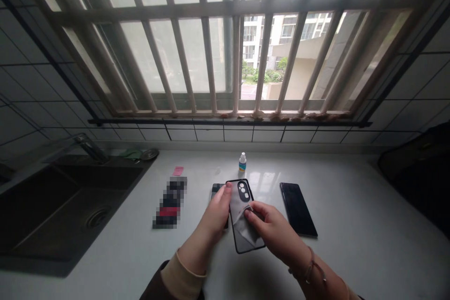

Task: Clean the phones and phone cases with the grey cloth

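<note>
Phone case [236, 202] held above worktop [351, 215]; edge gripped by left hand [218, 205], thin pale sheet [245, 228] pinched between fingers of right hand [273, 226]. Edge best kept steady, pressure light.

The phone case [236, 197] has a black rim and greyish back; the cloth [242, 221] is pale grey; the right phone [298, 208] black; the far bottle [242, 163] white-capped, its label blue and orange; the left note [178, 171] pink; the counter [344, 197] plain white; the wall tiles [23, 79] white with dark grid lines.
</note>
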Demonstrator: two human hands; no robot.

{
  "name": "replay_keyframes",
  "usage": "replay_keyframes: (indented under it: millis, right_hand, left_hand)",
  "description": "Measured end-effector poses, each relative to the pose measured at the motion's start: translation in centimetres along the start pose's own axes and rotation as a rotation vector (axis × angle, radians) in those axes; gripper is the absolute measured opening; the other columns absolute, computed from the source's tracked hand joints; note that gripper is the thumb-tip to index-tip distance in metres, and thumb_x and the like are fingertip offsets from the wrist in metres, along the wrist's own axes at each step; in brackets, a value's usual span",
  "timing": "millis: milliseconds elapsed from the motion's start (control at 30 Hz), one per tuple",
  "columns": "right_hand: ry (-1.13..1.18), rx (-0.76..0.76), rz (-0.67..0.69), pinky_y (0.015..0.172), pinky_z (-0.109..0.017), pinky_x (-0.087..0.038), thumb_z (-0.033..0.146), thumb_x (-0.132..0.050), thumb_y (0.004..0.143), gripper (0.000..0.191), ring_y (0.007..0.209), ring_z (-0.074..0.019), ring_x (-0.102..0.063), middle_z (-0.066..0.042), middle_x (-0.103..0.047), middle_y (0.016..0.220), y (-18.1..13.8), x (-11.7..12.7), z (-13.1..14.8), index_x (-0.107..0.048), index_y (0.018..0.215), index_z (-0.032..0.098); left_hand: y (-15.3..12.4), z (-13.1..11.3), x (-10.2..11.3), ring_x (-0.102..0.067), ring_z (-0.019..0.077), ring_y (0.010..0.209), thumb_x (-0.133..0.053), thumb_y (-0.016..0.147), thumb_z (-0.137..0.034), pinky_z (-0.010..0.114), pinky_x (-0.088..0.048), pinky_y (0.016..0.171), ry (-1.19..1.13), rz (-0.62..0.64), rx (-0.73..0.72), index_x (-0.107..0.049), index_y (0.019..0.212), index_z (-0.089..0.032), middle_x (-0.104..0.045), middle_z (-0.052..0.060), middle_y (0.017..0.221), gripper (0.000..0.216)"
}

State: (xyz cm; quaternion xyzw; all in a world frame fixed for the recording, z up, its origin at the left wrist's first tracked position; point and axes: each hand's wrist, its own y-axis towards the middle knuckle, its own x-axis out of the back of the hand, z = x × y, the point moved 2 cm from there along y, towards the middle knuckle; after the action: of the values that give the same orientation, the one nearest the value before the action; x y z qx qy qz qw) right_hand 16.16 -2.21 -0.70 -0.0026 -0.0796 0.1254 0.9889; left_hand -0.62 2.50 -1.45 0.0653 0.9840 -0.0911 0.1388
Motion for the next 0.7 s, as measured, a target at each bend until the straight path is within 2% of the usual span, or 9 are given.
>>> replay_keyframes:
  millis: [100, 167, 233, 367, 500, 600, 700]
  right_hand:
    - [-0.245, -0.006, -0.123, 0.076, -0.031, -0.051, 0.045, -0.056, 0.103, 0.031, 0.087, -0.0244, -0.069, -0.005, -0.077, 0.092, 0.6, 1.0, -0.7, -0.073, 0.093, 0.021]
    - [-0.389, -0.028, -0.175, 0.078, -0.033, -0.05, 0.04, -0.053, 0.102, 0.028, 0.09, -0.0262, -0.07, -0.007, -0.076, 0.093, 1.0, 1.4, -1.3, -0.072, 0.092, 0.021]
    - [-0.494, -0.04, -0.201, 0.081, -0.035, -0.05, 0.035, -0.052, 0.102, 0.025, 0.093, -0.0275, -0.071, -0.008, -0.077, 0.096, 1.4, 1.6, -2.1, -0.071, 0.093, 0.021]
    - [-0.605, -0.05, -0.221, 0.085, -0.035, -0.05, 0.029, -0.05, 0.102, 0.023, 0.097, -0.0278, -0.072, -0.01, -0.076, 0.1, 1.8, 1.2, -3.2, -0.071, 0.095, 0.021]
    - [-0.652, -0.038, -0.214, 0.09, -0.034, -0.052, 0.025, -0.051, 0.102, 0.024, 0.1, -0.026, -0.071, -0.01, -0.071, 0.102, 2.0, 0.9, -4.0, -0.074, 0.096, 0.021]
    - [-0.671, -0.041, -0.248, 0.092, -0.033, -0.054, 0.025, -0.053, 0.102, 0.023, 0.098, -0.0232, -0.071, -0.012, -0.065, 0.116, 2.0, 0.8, -4.4, -0.075, 0.1, 0.02]
    - [-0.701, -0.04, -0.279, 0.092, -0.033, -0.055, 0.024, -0.053, 0.103, 0.023, 0.099, -0.0228, -0.073, -0.014, -0.059, 0.127, 1.9, 0.8, -4.4, -0.075, 0.101, 0.019]
  left_hand:
    - [0.5, -0.3, 1.0, -0.065, 0.0195, 0.071, -0.077, 0.089, -0.056, 0.029, -0.049, 0.07, 0.374, -0.175, -0.157, -0.076, 0.111, -0.018, -0.074, 0.006, 0.084, 0.043]
    - [0.4, -0.9, 1.1, -0.062, 0.0199, 0.069, -0.076, 0.091, -0.049, 0.029, -0.045, 0.068, 0.609, -0.182, -0.246, -0.078, 0.104, -0.021, -0.073, 0.005, 0.081, 0.032]
    - [-0.1, -1.3, 0.7, -0.061, 0.0207, 0.07, -0.073, 0.093, -0.044, 0.029, -0.042, 0.068, 0.773, -0.102, -0.347, -0.079, 0.094, -0.023, -0.071, 0.004, 0.079, 0.021]
    - [-1.2, -1.5, -0.1, -0.06, 0.0216, 0.071, -0.073, 0.092, -0.037, 0.03, -0.04, 0.068, 0.867, 0.071, -0.489, -0.076, 0.08, -0.025, -0.07, 0.005, 0.078, 0.018]
    - [-1.4, -0.9, -0.4, -0.064, 0.0236, 0.076, -0.083, 0.085, -0.038, 0.031, -0.042, 0.071, 1.064, 0.246, -0.486, -0.075, 0.078, -0.024, -0.071, 0.006, 0.081, 0.018]
    - [-1.2, -0.1, -0.3, -0.065, 0.0243, 0.076, -0.094, 0.073, -0.043, 0.031, -0.043, 0.071, 1.197, 0.391, -0.492, -0.074, 0.075, -0.024, -0.07, 0.004, 0.078, 0.028]
    - [-1.2, 0.5, -0.2, -0.066, 0.0246, 0.076, -0.099, 0.064, -0.042, 0.032, -0.044, 0.072, 1.285, 0.451, -0.492, -0.074, 0.072, -0.023, -0.069, 0.003, 0.075, 0.032]
